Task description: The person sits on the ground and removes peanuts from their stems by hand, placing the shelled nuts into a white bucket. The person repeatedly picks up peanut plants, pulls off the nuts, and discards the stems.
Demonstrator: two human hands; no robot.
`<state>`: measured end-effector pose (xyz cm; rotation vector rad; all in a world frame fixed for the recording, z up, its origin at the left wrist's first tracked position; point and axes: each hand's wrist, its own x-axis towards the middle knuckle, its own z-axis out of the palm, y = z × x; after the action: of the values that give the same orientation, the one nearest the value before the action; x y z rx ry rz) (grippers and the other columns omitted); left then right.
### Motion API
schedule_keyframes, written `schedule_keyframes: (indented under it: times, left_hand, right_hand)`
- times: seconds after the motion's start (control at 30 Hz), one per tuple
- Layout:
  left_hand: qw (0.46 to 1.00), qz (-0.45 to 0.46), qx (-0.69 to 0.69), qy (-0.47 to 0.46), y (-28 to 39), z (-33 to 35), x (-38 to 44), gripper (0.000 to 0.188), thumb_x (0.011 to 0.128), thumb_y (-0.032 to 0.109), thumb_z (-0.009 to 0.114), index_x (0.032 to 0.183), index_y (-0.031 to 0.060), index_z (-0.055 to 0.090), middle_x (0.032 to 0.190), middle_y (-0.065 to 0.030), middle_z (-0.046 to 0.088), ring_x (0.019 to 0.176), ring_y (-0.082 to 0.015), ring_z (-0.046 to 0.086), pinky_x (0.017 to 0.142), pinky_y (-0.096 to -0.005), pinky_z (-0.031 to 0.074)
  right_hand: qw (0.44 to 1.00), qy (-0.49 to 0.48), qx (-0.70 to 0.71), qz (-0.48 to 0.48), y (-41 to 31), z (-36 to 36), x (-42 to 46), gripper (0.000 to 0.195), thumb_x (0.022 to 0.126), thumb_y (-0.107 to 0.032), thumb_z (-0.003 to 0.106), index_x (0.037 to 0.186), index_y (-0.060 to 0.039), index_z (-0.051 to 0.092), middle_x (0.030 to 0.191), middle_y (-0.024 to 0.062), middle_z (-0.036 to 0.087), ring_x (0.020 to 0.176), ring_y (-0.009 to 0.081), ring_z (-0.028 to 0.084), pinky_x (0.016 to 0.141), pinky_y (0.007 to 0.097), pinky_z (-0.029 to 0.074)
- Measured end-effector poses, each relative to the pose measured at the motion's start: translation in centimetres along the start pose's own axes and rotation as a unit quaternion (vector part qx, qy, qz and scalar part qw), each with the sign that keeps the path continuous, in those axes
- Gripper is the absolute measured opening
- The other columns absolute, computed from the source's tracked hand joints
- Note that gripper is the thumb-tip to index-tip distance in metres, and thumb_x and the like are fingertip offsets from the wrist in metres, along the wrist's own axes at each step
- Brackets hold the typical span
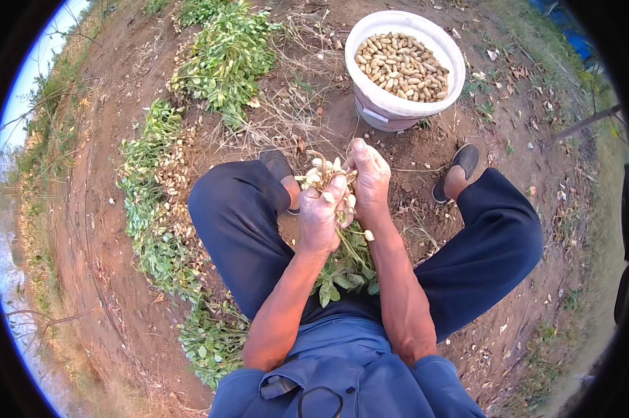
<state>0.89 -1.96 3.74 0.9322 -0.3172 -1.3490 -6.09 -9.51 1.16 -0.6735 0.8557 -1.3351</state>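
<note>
Between my knees I hold an uprooted peanut plant (350, 256), its pod-covered roots up and its leaves hanging towards my lap. My left hand (320, 214) is closed around the stems just below the pods. Against the right side of the root cluster is my right hand (370, 180), thumb up and fingers curled in at the pods; what lies inside its fingers is hidden. Pale peanut pods (325, 172) stick out between the two hands, and one dangles by my right wrist. Beyond my hands stands a white plastic bucket (364, 86) holding many loose peanuts (403, 68).
Uprooted peanut plants (157, 245) lie in a row on the soil to my left, pods towards me. A further leafy heap (225, 57) lies ahead on the left. Dry stalks (278, 115) are strewn near my left shoe (276, 163); my right shoe (463, 162) rests below the bucket.
</note>
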Motion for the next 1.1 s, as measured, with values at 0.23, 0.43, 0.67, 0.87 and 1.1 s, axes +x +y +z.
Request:
schedule_keyframes:
  times: [0.23, 0.43, 0.67, 0.87, 1.1]
  left_hand:
    - [0.994, -0.006, -0.096, -0.061, -0.2, 0.0, -0.1, 0.020, 0.106, 0.022, 0.057, 0.097, 0.0044, 0.058, 0.061, -0.0012, 0.050, 0.043, -0.0078, 0.040, 0.040, -0.0242, 0.033]
    - [0.989, -0.001, -0.123, -0.080, -0.1, -2.1, -0.1, 0.023, 0.100, 0.021, 0.068, 0.089, 0.0016, 0.067, 0.068, -0.0057, 0.064, 0.048, -0.0123, 0.055, 0.040, -0.0273, 0.039]
    - [0.981, -0.019, -0.122, -0.152, 1.1, -1.7, -0.9, 0.024, 0.098, 0.024, 0.070, 0.089, 0.0017, 0.068, 0.070, -0.0084, 0.065, 0.051, -0.0131, 0.056, 0.043, -0.0265, 0.037]
    - [0.975, -0.059, -0.086, -0.198, 1.6, -1.5, -1.4, 0.026, 0.096, 0.027, 0.072, 0.093, 0.0027, 0.066, 0.071, -0.0059, 0.062, 0.053, -0.0111, 0.052, 0.046, -0.0261, 0.035]
    - [0.963, -0.094, -0.105, -0.230, 1.9, -1.2, -1.9, 0.026, 0.096, 0.027, 0.071, 0.093, 0.0031, 0.062, 0.071, -0.0039, 0.058, 0.047, -0.0113, 0.046, 0.044, -0.0277, 0.034]
  right_hand:
    - [0.925, 0.045, 0.289, 0.244, 0.0, -2.0, 1.3, 0.042, 0.100, -0.049, 0.064, 0.079, -0.0153, 0.050, 0.058, -0.0036, 0.043, 0.040, 0.0082, 0.037, 0.033, 0.0231, 0.029]
    - [0.971, 0.082, 0.176, 0.139, -4.4, -2.2, 6.5, 0.037, 0.102, -0.045, 0.063, 0.084, -0.0149, 0.050, 0.062, -0.0027, 0.046, 0.042, 0.0084, 0.039, 0.035, 0.0242, 0.029]
    - [0.844, 0.081, -0.515, -0.122, -12.4, -4.5, 21.5, 0.105, 0.086, -0.074, 0.064, 0.144, 0.0119, 0.047, 0.108, 0.0288, 0.070, 0.116, 0.0368, 0.065, 0.106, 0.0497, 0.046]
    - [0.902, -0.041, -0.399, -0.163, -13.2, -1.5, 12.0, 0.084, 0.090, -0.066, 0.065, 0.131, 0.0070, 0.062, 0.114, 0.0243, 0.069, 0.111, 0.0333, 0.066, 0.097, 0.0466, 0.053]
    - [0.920, -0.383, -0.033, 0.081, -6.5, 0.2, -1.1, 0.062, 0.096, -0.053, 0.067, 0.125, 0.0024, 0.067, 0.115, 0.0124, 0.071, 0.107, 0.0186, 0.066, 0.094, 0.0350, 0.052]
